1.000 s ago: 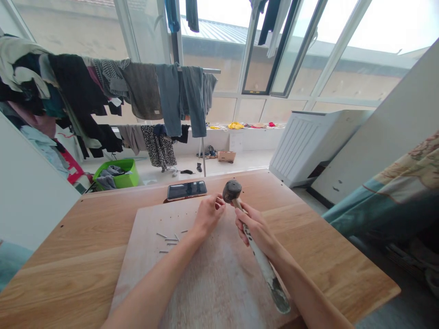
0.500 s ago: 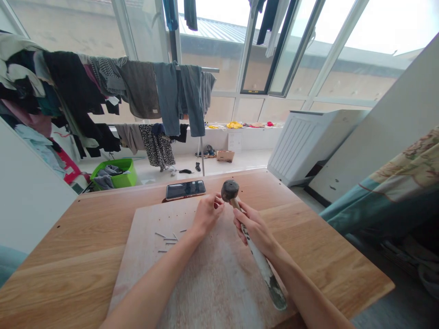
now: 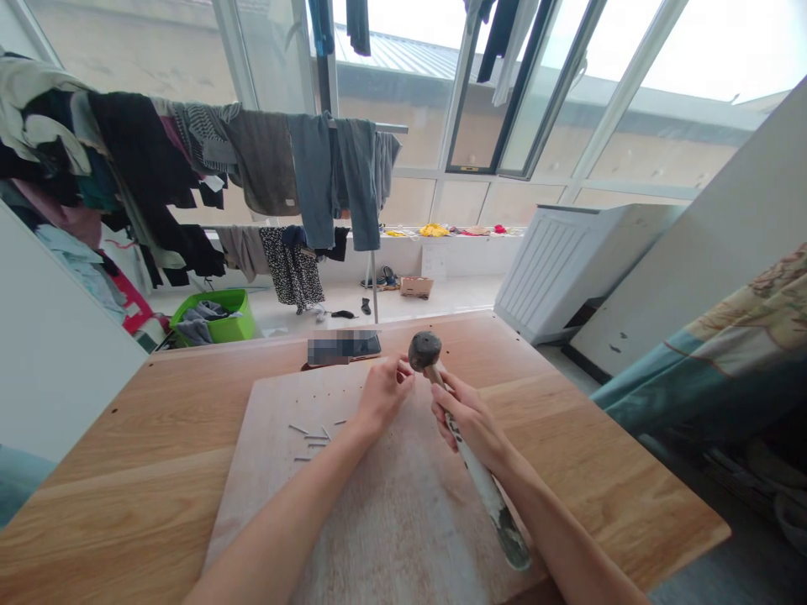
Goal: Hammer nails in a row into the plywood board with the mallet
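Observation:
My right hand is wrapped around the pale, worn handle of a hammer, high up near its dark, rounded head. The handle's lower end slants down toward me. Close by on the left, my left hand pinches its thumb and fingertips together near the far edge of a wooden board, just beside the hammer head. What sits in that pinch is too small and hidden to make out. Several loose nails lie on the board left of my left forearm. Small dark dots mark the board's far part.
Beneath the board is a wooden table. A phone lies past the board's far edge. Beyond the table are a green basket with clothes, a rack of hanging laundry and a white ribbed appliance. A curtain hangs at right.
The whole view has shifted slightly to the right. Both hands and the hammer keep nearly the same pose over the board.

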`<state>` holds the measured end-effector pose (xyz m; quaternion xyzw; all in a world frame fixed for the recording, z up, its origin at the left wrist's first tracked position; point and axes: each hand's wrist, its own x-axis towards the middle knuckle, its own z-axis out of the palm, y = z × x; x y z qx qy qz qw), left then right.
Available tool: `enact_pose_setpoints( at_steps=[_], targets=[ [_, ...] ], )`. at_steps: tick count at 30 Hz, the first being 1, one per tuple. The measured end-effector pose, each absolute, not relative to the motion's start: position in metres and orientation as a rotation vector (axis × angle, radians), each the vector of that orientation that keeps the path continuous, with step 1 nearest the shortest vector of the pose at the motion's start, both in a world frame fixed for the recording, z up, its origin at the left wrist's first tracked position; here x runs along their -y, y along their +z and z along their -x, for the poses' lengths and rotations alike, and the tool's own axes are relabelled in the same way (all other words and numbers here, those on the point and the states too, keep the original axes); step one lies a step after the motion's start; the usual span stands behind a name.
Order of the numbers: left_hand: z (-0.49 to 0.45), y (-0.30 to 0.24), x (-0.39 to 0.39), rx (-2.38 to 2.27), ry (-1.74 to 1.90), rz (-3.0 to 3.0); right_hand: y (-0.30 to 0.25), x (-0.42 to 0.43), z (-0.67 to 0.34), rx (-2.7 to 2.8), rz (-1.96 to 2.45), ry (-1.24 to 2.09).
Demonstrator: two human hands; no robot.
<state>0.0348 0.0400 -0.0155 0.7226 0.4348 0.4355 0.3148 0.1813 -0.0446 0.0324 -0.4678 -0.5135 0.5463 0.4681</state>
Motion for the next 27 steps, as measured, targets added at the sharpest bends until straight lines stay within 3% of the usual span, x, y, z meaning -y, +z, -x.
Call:
enact_pose_setpoints(
  at_steps=[27],
  targets=[
    [-0.034, -0.005, -0.037, -1.234, 1.001, -1.898, 0.024, 0.040, -0.184, 1.276, 1.302, 1.178]
  ],
)
